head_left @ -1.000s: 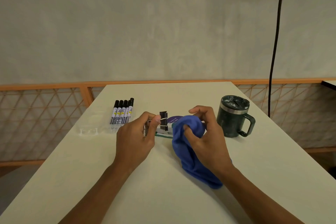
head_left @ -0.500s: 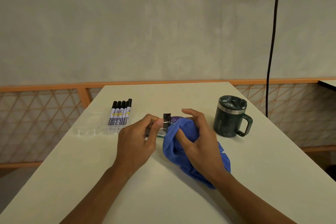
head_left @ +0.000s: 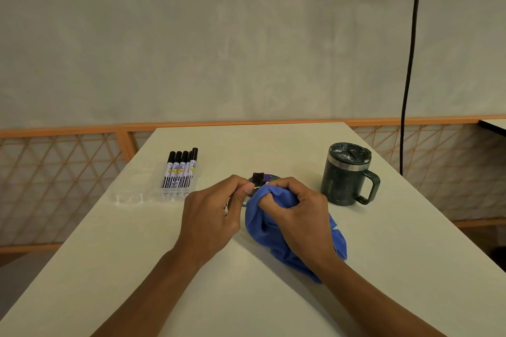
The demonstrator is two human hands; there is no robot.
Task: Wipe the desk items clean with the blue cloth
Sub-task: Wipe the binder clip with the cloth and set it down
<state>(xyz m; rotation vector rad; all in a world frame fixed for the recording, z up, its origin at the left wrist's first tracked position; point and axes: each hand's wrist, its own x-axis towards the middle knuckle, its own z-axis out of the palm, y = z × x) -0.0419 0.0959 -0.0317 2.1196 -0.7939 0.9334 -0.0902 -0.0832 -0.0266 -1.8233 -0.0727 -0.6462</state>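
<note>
Pale matte worktop (head_left: 137, 268) against a grey wall carries all items. At left, a clear pack of black-capped white marker pens (head_left: 179, 169) lies flat. The left hand (head_left: 210, 216) pinches the wire handle of a small black metal binder clip (head_left: 258, 178), apparently to steady it for wiping. The right hand (head_left: 301, 216), grip curled into the bunched blue cloth (head_left: 262, 219), holds the cloth against the clip. A dark green lidded metal mug (head_left: 345, 178) stands apart at right.

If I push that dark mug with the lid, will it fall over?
Probably not easily: the mug looks wide and squat and stands flat on the table, so it would likely slide. Its metal band suggests it is fairly heavy. The lid appears to be on, so spills seem unlikely.
</note>
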